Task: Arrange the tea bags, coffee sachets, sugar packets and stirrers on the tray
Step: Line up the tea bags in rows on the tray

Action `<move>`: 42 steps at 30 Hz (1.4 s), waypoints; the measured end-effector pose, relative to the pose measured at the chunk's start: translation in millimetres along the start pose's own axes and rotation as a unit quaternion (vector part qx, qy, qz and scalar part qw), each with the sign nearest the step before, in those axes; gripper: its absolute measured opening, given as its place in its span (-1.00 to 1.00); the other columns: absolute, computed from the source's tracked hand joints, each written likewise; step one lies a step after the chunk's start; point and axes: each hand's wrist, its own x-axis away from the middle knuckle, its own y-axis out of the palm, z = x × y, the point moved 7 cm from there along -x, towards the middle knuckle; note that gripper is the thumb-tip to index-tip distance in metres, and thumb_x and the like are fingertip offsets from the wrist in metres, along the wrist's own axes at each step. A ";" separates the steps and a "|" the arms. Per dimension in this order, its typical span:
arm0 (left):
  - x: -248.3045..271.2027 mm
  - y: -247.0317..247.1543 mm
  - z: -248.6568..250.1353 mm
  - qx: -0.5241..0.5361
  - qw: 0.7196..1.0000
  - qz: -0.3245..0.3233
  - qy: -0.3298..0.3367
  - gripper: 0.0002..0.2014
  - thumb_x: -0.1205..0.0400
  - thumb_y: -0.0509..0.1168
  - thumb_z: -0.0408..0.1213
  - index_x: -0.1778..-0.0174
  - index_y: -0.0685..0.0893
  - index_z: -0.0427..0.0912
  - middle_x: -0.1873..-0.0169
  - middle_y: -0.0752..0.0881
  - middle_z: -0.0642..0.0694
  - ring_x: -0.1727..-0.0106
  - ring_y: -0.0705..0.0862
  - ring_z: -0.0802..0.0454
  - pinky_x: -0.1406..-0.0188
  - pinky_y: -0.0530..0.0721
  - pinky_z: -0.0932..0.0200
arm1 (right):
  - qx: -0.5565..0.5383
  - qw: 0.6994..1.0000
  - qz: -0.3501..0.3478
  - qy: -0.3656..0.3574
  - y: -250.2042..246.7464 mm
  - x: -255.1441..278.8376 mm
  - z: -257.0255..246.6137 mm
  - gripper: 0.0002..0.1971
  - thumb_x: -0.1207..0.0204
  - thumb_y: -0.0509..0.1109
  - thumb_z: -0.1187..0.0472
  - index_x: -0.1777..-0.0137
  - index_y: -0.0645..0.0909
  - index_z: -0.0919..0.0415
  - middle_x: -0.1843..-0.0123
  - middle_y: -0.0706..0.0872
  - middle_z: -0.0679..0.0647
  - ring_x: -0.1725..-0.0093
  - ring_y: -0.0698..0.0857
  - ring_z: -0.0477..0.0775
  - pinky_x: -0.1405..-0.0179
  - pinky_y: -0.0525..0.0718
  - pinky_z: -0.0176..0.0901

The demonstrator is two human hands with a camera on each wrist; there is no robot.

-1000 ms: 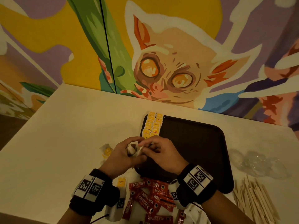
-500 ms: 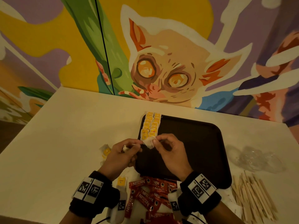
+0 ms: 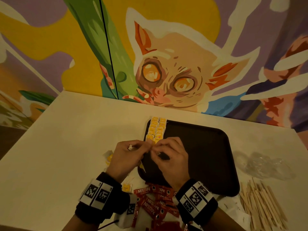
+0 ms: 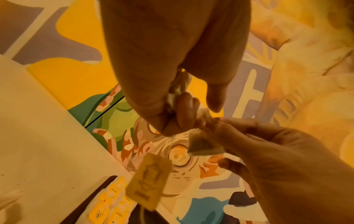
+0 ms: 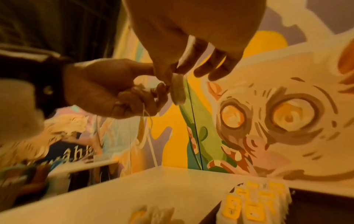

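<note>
head: white table point(image 3: 66, 147), painted mural wall point(image 3: 166, 47)

Black wristbands point(image 3: 103, 202) (checkered white tags)

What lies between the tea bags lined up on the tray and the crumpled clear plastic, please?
Only the bare tray, then a strip of table; the head view shows it.

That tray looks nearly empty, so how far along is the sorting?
Early. Done: two neat rows of yellow-tagged tea bags along the left edge of the dark tray. In hand: the left hand and right hand pinch another tea bag between them. Left: Nescafe sachets, wooden stirrers, a few loose tea bags.
</note>
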 end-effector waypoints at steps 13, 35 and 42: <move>2.6 -10.2 20.0 -0.351 0.909 -0.023 0.225 -0.91 -0.56 0.40 -0.08 0.17 0.82 0.11 0.23 0.72 0.18 0.17 0.67 0.23 0.20 0.54 0.44 | -0.165 0.959 -0.109 0.203 -3.0 -8.1 13.4 -0.75 -0.55 0.46 0.09 -0.21 0.67 -0.05 -0.14 0.70 -0.19 -0.07 0.71 0.00 -0.03 0.74 -0.03; 7.1 -5.8 21.9 -0.353 0.887 -0.117 0.273 -0.92 -0.59 0.43 -0.25 0.07 0.81 -0.01 0.13 0.74 0.22 0.07 0.71 0.28 0.08 0.63 0.35 | -0.246 0.876 -0.306 0.281 7.3 10.7 18.4 -0.80 -0.59 0.44 0.14 -0.18 0.75 0.07 0.10 0.79 -0.04 0.11 0.77 -0.09 0.11 0.66 -0.32; 7.1 -4.0 23.7 -0.383 0.858 -0.139 0.314 -0.90 -0.61 0.38 -0.22 0.05 0.80 -0.06 0.11 0.70 0.26 0.05 0.64 0.41 0.02 0.55 0.50 | -0.243 0.876 -0.305 0.282 1.2 7.4 22.0 -0.93 -0.53 0.50 0.21 0.02 0.75 0.09 0.07 0.80 0.05 0.09 0.77 0.02 0.03 0.74 -0.15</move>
